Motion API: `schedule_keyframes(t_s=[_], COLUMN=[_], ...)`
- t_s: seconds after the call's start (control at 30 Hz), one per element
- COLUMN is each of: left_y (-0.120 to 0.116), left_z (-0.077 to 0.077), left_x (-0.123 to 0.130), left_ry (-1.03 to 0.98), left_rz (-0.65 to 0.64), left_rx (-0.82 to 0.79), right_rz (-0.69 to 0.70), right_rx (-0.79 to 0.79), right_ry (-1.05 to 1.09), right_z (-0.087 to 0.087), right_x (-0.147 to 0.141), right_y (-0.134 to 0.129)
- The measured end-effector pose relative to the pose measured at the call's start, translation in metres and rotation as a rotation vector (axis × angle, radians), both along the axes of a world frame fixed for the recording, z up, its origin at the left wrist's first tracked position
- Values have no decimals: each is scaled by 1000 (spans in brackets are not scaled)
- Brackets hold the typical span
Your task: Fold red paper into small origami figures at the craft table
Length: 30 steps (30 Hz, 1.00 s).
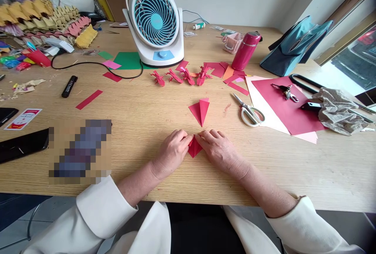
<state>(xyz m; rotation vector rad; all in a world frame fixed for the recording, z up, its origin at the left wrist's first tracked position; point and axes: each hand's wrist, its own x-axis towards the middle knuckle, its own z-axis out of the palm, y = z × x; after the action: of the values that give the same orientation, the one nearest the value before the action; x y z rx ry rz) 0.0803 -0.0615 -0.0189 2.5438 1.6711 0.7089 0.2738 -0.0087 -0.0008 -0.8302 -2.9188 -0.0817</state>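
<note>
Wooden table (138,117) with black marker (69,86), folded red paper (195,150)

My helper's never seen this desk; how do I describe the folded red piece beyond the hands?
From the white fan, look across the table toward the left hand and right hand. Before them lies the folded red piece, pointing at them. It lies alone, unlike the row of spiky red figures, and untouched, unlike the red paper both hold.

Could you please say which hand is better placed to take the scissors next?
Probably the right hand: the scissors lie nearer it than the left hand, though both hold folded paper.
</note>
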Motion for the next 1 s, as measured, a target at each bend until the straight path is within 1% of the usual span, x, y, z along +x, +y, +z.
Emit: schedule_keyframes(t_s=[0.17, 0.47, 0.63, 0.77, 1.0], left_y=[-2, -9, -14, -14, -12], left_z=[7, 18, 22, 23, 20], left_x=[0, 8, 5, -1, -4], left_ry=[61, 250, 332, 363, 344], left_rz=[-2, 12, -42, -75, -138], left_rx=[-5, -38, -27, -24, -98], right_rz=[-4, 0, -1, 7, 23], right_rx=[24, 44, 39, 18, -57], right_ry=[13, 23, 24, 30, 53], right_z=[-1, -2, -4, -2, 1], right_x=[1, 2, 2, 3, 7], right_y=[0, 0, 0, 1, 4])
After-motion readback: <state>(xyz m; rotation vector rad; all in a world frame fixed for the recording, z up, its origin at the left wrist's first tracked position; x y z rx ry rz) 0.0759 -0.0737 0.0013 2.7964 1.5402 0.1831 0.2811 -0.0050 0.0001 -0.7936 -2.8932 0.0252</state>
